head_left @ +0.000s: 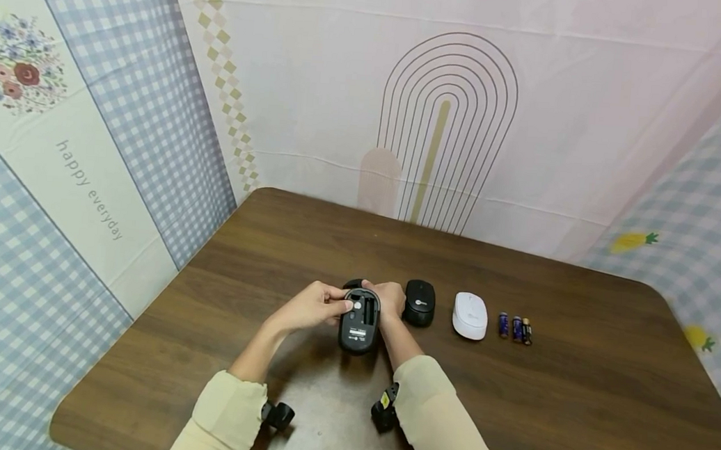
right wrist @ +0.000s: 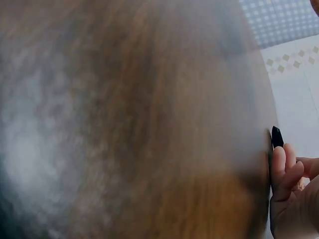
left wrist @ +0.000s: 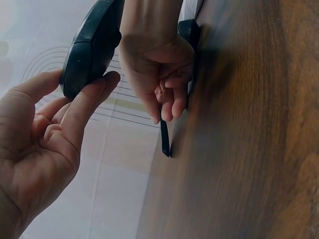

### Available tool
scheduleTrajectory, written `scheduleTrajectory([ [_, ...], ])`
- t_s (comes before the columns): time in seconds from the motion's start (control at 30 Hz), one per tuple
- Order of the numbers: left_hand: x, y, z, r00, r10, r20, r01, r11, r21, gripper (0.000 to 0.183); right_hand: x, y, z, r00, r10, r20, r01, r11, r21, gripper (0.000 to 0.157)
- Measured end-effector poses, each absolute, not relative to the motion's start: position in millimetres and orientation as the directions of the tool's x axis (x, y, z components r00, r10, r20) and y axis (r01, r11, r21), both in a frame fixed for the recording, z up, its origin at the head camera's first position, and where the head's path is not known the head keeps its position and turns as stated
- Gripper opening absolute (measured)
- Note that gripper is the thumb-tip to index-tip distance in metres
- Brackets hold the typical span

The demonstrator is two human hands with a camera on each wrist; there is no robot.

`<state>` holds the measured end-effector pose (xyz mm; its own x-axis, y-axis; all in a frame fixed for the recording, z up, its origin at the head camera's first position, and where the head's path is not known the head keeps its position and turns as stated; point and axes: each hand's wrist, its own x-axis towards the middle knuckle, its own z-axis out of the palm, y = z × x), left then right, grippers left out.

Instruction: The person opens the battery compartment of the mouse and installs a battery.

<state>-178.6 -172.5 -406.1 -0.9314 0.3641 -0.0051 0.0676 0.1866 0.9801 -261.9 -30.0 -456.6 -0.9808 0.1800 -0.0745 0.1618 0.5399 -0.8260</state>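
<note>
My left hand (head_left: 309, 308) pinches a black computer mouse (head_left: 357, 336) at its far end, between thumb and fingers. The mouse's underside faces the head camera, its battery bay (head_left: 368, 310) uncovered, with a printed label below. In the left wrist view the mouse (left wrist: 87, 55) is held edge-on, above the table. Just beyond it, my right hand (head_left: 389, 299) grips a thin black cover (left wrist: 165, 137) low over the tabletop. The cover's tip (right wrist: 277, 137) pokes out past the fingers in the right wrist view.
Right of my hands a second black mouse (head_left: 420, 303) sits on the wooden table (head_left: 574, 407), then a white mouse (head_left: 470, 316). Farther right lie two blue batteries (head_left: 503, 325) and a black-and-gold battery (head_left: 527, 331). Patterned cloth (head_left: 320, 83) hangs behind the table.
</note>
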Motion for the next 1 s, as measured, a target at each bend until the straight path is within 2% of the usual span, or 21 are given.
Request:
scheduleTrajectory([
  [0.23, -178, -173, -405, -0.931, 0.365, -0.002, 0.061, 0.164, 0.985, 0.03, -263, -32, -455, -0.976, 0.173, -0.132, 0.212, 0.628, -0.749, 0.028],
  [0.43, -179, -173, -406, -0.933, 0.36, -0.004, 0.062, 0.171, 0.983, 0.032, -259, -32, -450, -0.986, 0.103, -0.128, 0.163, 0.709, -0.686, 0.024],
  [0.6, -179, -174, -406, -0.933, 0.359, 0.002, 0.072, 0.18, 0.981, 0.032, -258, -34, -448, -0.987, 0.089, -0.132, 0.155, 0.717, -0.68, 0.02],
  [1.0, -180, -174, -409, -0.933, 0.361, -0.001, 0.067, 0.174, 0.982, 0.032, -259, -35, -449, -0.991, 0.067, -0.117, 0.127, 0.746, -0.653, 0.022],
])
